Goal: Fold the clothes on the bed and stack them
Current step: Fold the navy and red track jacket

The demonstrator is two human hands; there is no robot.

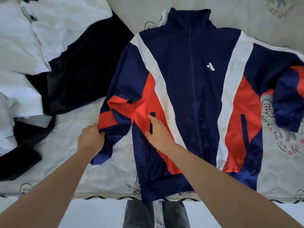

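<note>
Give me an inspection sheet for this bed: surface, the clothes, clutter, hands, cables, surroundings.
Surface: white quilted bed cover with printed drawings, wrinkled.
Job's things: navy, red and white zip-up track jacket lying flat, front up, zipped; its hem overhangs the bed edge. Heap of white garments and black garments, unfolded, at the left.
Clutter: nothing seen.
Hands: left hand grips the jacket's sleeve; right hand rests flat on the jacket front, fingers straight.
Cables: nothing seen.
Surroundings: pale floor; the person's dark trouser legs below the bed edge.
</note>
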